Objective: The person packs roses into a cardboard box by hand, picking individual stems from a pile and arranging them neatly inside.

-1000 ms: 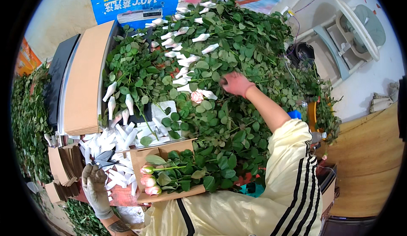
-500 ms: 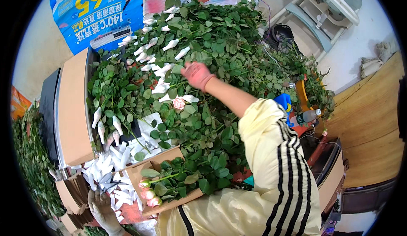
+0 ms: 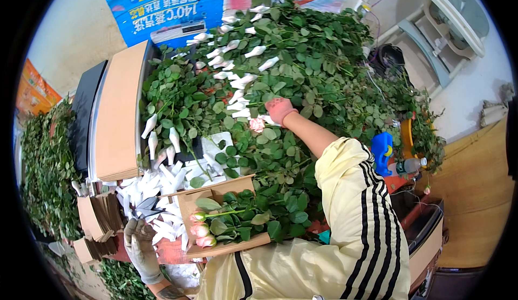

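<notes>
My right hand [image 3: 280, 110], in a pink glove, reaches over a big heap of leafy rose stems [image 3: 310, 57]. Its fingers are closed; what lies inside them is hidden. Just beside it sit an open pale pink rose [image 3: 257, 125] and several rose buds in white sleeves [image 3: 239, 96]. My left hand [image 3: 141, 246], in a whitish glove, hovers at the lower left with loosely bent fingers and nothing visible in it. Near it lies a pile of loose white sleeves [image 3: 164, 192]. Close to my body, pink roses [image 3: 200, 230] with leafy stems rest on a cardboard sheet [image 3: 186, 205].
A tall stack of cardboard [image 3: 120, 111] stands at the left, smaller cardboard pieces [image 3: 100, 216] below it. On the right are a blue tape dispenser [image 3: 382, 152], a plastic bottle [image 3: 410, 166] and a white high chair [image 3: 450, 25]. More greenery [image 3: 48, 176] lies far left.
My right hand has come nearer, down toward the open pink rose, its fingers now closed. My left hand has its fingers more bent. The whole view has shifted, so things appear farther right.
</notes>
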Action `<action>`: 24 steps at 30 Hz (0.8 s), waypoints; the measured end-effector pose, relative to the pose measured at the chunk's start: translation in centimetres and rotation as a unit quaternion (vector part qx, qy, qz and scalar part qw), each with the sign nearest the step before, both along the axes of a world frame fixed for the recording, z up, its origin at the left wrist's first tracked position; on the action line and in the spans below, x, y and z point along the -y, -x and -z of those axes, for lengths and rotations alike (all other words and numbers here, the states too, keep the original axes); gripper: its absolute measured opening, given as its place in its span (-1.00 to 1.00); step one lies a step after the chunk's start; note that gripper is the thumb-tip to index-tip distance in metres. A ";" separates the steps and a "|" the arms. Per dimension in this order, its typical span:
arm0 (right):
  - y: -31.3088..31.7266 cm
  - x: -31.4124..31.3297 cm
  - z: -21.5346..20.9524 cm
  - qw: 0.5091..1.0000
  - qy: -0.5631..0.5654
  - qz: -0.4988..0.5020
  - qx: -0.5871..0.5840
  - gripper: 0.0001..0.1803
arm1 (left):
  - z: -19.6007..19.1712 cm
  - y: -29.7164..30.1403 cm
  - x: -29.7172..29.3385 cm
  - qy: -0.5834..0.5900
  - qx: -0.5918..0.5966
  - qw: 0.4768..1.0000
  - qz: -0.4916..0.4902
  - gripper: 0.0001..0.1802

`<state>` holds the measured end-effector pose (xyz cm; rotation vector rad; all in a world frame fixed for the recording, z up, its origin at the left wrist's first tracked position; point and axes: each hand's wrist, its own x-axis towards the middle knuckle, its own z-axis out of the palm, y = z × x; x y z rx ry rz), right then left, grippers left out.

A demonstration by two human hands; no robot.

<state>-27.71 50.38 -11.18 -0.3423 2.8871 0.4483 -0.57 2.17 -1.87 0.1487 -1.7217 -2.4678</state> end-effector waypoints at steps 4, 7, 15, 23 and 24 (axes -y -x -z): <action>0.4 -0.7 -0.1 0.998 -0.025 -0.018 0.050 -0.74 | 0.3 -1.0 0.3 -0.013 0.002 1.000 -0.023 -0.47; 0.7 -1.5 -0.5 1.000 0.025 -0.001 0.011 -0.74 | 0.6 -1.0 0.0 -0.012 0.007 0.999 -0.030 -0.48; -3.7 -3.9 -11.8 0.959 0.139 0.067 -0.239 -0.79 | 0.2 -0.8 0.6 0.001 -0.024 1.000 0.010 -0.45; -8.4 -10.0 -18.0 0.872 0.297 0.133 -0.364 -0.66 | -2.7 1.1 -2.3 -0.020 -0.040 0.998 0.033 -0.51; -9.0 -9.4 -18.6 0.875 0.291 0.133 -0.365 -0.67 | -4.8 1.9 -4.3 0.091 -0.018 0.995 0.049 -0.54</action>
